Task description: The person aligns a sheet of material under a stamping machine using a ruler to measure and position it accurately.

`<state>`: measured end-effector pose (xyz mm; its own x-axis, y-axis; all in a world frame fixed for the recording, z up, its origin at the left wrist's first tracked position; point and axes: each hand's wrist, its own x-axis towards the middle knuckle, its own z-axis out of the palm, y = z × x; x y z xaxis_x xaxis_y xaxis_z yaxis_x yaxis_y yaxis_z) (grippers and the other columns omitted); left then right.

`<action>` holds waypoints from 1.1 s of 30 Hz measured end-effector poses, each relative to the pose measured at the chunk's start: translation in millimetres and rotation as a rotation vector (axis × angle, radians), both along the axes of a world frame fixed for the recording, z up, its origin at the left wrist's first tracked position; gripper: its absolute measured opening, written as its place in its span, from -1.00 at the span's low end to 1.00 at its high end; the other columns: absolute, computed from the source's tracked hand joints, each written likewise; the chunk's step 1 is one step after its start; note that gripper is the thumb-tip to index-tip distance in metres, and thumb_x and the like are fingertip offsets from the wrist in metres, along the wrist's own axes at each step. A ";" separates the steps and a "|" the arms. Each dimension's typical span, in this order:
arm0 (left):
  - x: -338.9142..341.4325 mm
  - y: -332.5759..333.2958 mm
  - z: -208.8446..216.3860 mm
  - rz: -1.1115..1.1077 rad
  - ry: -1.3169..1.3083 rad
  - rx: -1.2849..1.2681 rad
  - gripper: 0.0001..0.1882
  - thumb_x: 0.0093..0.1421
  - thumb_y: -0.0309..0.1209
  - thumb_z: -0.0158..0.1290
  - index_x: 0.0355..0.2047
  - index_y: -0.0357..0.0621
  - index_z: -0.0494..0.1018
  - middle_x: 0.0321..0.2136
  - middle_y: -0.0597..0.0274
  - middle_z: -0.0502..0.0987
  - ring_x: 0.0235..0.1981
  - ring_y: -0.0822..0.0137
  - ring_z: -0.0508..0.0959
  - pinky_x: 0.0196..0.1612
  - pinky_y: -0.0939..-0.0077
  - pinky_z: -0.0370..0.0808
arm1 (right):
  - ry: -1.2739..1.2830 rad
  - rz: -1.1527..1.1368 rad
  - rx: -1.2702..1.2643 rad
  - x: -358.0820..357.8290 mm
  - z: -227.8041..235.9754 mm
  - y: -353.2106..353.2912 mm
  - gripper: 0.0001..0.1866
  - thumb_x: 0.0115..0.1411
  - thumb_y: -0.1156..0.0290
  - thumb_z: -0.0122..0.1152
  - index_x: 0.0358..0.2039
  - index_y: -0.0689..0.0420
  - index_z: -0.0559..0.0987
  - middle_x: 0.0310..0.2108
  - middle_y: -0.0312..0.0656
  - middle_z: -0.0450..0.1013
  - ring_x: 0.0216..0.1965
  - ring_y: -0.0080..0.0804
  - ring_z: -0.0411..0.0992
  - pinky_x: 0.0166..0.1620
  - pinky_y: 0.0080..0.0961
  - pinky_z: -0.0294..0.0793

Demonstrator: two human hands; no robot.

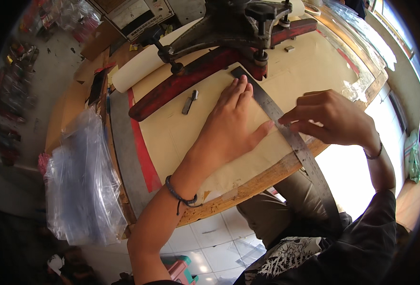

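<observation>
A long metal ruler [314,171] lies slantwise across a cream sheet of paper [172,147] and juts past the table's near edge toward my lap. My left hand [231,116] presses flat on the paper and the ruler's far part, fingers stretched together and thumb out to the side. At the ruler's middle, the thumb and forefinger of my right hand [336,116] pinch across its width, the other fingers curled. A small metal piece [190,102], perhaps a blade holder, rests on the paper left of my left hand. Another small metal block [289,48] lies farther back.
Beyond my hands a dark clamp frame [210,23] with screw knobs stands over a curved red bar [186,85]. A paper roll [138,71] lies behind it. Clear plastic bags [84,185] hang at the left edge. The wooden table edge [248,185] runs in front of me.
</observation>
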<state>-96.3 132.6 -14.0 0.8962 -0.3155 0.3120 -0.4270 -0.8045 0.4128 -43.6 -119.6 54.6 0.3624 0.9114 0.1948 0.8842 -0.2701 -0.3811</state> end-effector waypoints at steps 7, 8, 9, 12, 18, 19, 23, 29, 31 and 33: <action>-5.0 -0.2 2.7 0.024 -0.013 -0.048 -0.20 0.30 -0.12 0.13 0.32 -0.56 0.22 0.38 -0.34 0.20 0.43 -0.18 0.20 0.47 0.10 0.17 | 0.146 0.180 0.089 33.7 -36.0 28.3 -0.80 0.22 0.31 0.41 -0.25 0.12 0.61 -0.37 -0.21 0.50 -0.27 -0.24 0.50 -0.22 -0.25 0.47; -4.0 0.5 0.3 0.028 -0.016 -0.061 -0.20 0.30 -0.12 0.13 0.32 -0.56 0.22 0.38 -0.34 0.20 0.43 -0.18 0.20 0.47 0.10 0.17 | 0.183 0.170 0.155 33.3 -38.6 28.4 -0.78 0.20 0.30 0.44 -0.24 0.12 0.61 -0.35 -0.20 0.49 -0.26 -0.22 0.49 -0.22 -0.25 0.46; -2.6 1.6 -1.6 0.029 -0.039 -0.035 -0.25 0.30 -0.20 0.09 0.33 -0.55 0.22 0.39 -0.33 0.20 0.43 -0.18 0.20 0.48 0.09 0.15 | 0.179 0.166 0.148 33.5 -34.4 27.2 -0.78 0.19 0.32 0.46 -0.25 0.13 0.62 -0.28 -0.18 0.49 -0.25 -0.18 0.48 -0.20 -0.25 0.48; -1.3 3.9 -4.0 0.056 -0.054 -0.009 -0.31 0.29 -0.34 0.01 0.35 -0.52 0.20 0.39 -0.32 0.20 0.44 -0.18 0.20 0.50 0.06 0.11 | 0.072 0.237 0.234 32.7 -42.1 30.7 -0.79 0.18 0.34 0.47 -0.27 0.15 0.64 -0.27 -0.16 0.49 -0.22 -0.16 0.50 -0.15 -0.27 0.51; 1.2 3.6 -4.2 0.076 -0.060 0.027 -0.30 0.24 -0.40 0.00 0.34 -0.54 0.19 0.38 -0.33 0.22 0.42 -0.18 0.22 0.50 0.02 0.10 | 0.130 0.213 0.262 30.4 -43.8 30.5 -0.83 0.18 0.38 0.46 -0.33 0.18 0.64 -0.24 -0.15 0.49 -0.20 -0.15 0.50 -0.15 -0.28 0.52; 1.1 3.0 -3.4 0.076 -0.073 0.036 -0.30 0.24 -0.38 0.02 0.32 -0.59 0.20 0.36 -0.35 0.24 0.41 -0.18 0.25 0.50 0.03 0.12 | 0.112 0.220 0.262 29.0 -43.7 31.3 -0.84 0.18 0.40 0.45 -0.34 0.17 0.63 -0.24 -0.15 0.49 -0.21 -0.16 0.49 -0.16 -0.28 0.52; 2.3 2.2 -1.6 0.071 -0.027 -0.002 -0.28 0.22 -0.46 0.01 0.38 -0.47 0.15 0.41 -0.28 0.17 0.44 -0.17 0.20 0.49 -0.02 0.10 | 0.082 0.245 0.273 23.8 -40.0 33.9 -0.86 0.18 0.43 0.43 -0.38 0.18 0.61 -0.29 -0.15 0.48 -0.27 -0.18 0.48 -0.23 -0.30 0.52; 1.8 4.1 2.6 0.072 -0.024 0.026 -0.26 0.21 -0.45 0.03 0.39 -0.47 0.14 0.41 -0.29 0.17 0.43 -0.18 0.21 0.49 -0.02 0.11 | 0.043 0.260 0.283 23.6 -44.4 34.5 -0.87 0.12 0.43 0.52 -0.40 0.15 0.69 -0.35 -0.20 0.52 -0.34 -0.23 0.50 -0.29 -0.37 0.52; 2.8 2.6 2.8 0.063 -0.025 0.010 -0.27 0.21 -0.44 0.03 0.38 -0.49 0.15 0.40 -0.30 0.18 0.42 -0.19 0.22 0.48 -0.02 0.11 | 0.035 0.268 0.284 23.2 -42.6 33.9 -0.87 0.12 0.43 0.52 -0.41 0.16 0.69 -0.35 -0.20 0.52 -0.34 -0.23 0.50 -0.30 -0.37 0.52; 3.3 1.1 3.5 0.065 -0.050 0.025 -0.28 0.21 -0.42 0.03 0.34 -0.55 0.18 0.38 -0.32 0.22 0.41 -0.17 0.25 0.48 0.01 0.13 | 0.049 0.244 0.263 21.7 -39.8 30.5 -0.84 0.18 0.43 0.44 -0.42 0.20 0.60 -0.31 -0.15 0.48 -0.28 -0.19 0.49 -0.24 -0.30 0.53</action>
